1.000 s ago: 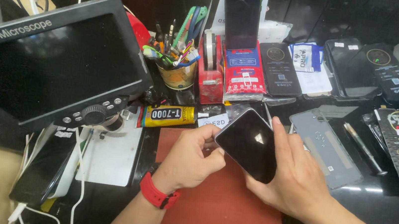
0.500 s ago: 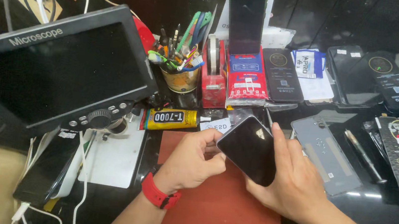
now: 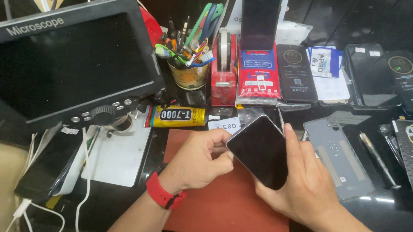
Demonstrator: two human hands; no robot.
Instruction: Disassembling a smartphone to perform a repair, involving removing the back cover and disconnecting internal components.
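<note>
While right hand (image 3: pixel 302 186) cradles phone (image 3: pixel 262 151), left hand (image 3: pixel 201 159) pinches edge.

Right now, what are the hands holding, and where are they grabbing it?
A dark smartphone, held above the red mat. The right hand cups its right edge and back; the left hand pinches its left edge.

A black microscope monitor with a row of buttons and a knob (image 3: pixel 62 63) stands left of a round cup crammed with tools (image 3: pixel 188 72), a yellow glue tube (image 3: pixel 175 116), a red tape dispenser (image 3: pixel 224 71), a red work mat (image 3: pixel 230 207) and a grey phone back panel (image 3: pixel 339 157).
</note>
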